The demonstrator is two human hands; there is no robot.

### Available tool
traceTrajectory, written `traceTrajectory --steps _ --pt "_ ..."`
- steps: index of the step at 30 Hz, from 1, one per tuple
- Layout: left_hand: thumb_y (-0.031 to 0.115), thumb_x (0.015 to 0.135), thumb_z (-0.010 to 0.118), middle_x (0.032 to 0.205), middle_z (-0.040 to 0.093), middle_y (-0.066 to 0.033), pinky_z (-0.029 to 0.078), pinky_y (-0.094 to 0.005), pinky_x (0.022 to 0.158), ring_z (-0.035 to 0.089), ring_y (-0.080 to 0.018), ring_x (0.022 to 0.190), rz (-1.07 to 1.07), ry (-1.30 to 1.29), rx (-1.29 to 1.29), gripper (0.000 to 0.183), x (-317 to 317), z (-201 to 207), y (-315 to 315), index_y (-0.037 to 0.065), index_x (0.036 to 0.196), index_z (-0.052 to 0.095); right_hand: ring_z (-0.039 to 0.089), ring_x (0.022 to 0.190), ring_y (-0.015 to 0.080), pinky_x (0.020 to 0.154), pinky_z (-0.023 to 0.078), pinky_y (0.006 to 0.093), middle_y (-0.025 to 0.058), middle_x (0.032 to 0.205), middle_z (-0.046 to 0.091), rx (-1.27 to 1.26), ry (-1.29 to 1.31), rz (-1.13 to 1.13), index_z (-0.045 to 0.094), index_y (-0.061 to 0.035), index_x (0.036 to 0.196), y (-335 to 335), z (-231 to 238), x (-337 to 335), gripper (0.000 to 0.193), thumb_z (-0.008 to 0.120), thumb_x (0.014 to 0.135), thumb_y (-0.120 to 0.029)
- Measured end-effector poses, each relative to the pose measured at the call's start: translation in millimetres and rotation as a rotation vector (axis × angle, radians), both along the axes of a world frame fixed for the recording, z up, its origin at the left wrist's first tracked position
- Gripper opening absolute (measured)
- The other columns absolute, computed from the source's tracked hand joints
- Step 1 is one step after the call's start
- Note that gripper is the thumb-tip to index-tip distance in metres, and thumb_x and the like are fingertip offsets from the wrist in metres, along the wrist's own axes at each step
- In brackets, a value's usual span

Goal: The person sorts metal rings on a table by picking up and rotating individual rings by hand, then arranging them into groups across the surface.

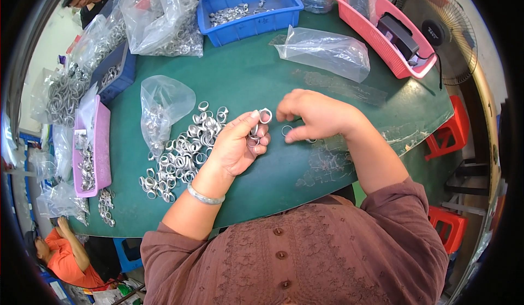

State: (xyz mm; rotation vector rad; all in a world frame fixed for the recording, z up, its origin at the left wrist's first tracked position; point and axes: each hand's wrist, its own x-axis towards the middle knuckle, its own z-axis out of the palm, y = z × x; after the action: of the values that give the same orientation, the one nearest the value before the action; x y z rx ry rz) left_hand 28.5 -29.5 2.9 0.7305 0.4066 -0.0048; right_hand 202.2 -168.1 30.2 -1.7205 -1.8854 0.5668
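Note:
My left hand [231, 151], with a bangle at its wrist, is closed around a few silver-grey metal rings. One ring [265, 116] is pinched upright between thumb and fingertips; others show lower among the fingers. To the right, my right hand [322, 113] is held palm down over the table, thumb apart from the bent fingers, with no ring visible in it. By its thumb lies a single metal ring [286, 130], and another is partly hidden under the hand. A loose pile of similar rings [185, 155] spreads left of my left hand.
The green table [256, 81] bears a clear bag of small metal parts [158, 120], a blue bin [248, 25], an empty-looking plastic bag [326, 54], a pink basket [376, 34] and a purple basket [102, 146]. A fan [436, 32] stands far right. Two other people are at the left.

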Motion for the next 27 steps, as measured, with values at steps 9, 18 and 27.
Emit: traceTrajectory --steps 9,18,27 --pt "0.028 0.096 0.051 0.077 0.053 -0.0020 0.043 -0.0202 0.052 0.052 -0.0143 0.070 -0.014 -0.018 -0.197 0.023 -2.0 -3.3 5.6 0.006 0.093 0.056 0.056 0.083 0.0277 0.075 0.044 0.0384 0.0082 0.079 0.058 -0.043 -0.106 0.040 0.061 -0.0064 0.083 0.8 -6.4 -2.6 0.015 0.070 0.071 -0.011" --pt "0.007 0.083 0.057 0.092 0.060 -0.0094 0.051 -0.0304 0.062 0.061 -0.0231 0.081 0.103 -0.293 -0.094 0.005 -7.2 -0.4 8.2 0.008 0.087 0.054 0.060 0.082 0.0304 0.071 0.048 0.0371 0.0120 0.085 0.061 0.160 0.255 -0.113 0.056 -0.0022 0.092 4.1 13.2 -14.5 0.019 0.066 0.076 -0.005" --pt "0.022 0.093 0.059 0.091 0.058 0.0000 0.039 -0.0213 0.057 0.053 -0.0128 0.075 0.032 -0.126 0.054 0.019 -2.6 0.9 -6.4 0.009 0.107 0.058 0.059 0.085 0.0296 0.072 0.048 0.0367 0.0101 0.092 0.061 0.518 0.005 -0.122 0.056 -0.0027 0.100 10.9 5.6 -24.8 0.033 0.073 0.071 -0.006"
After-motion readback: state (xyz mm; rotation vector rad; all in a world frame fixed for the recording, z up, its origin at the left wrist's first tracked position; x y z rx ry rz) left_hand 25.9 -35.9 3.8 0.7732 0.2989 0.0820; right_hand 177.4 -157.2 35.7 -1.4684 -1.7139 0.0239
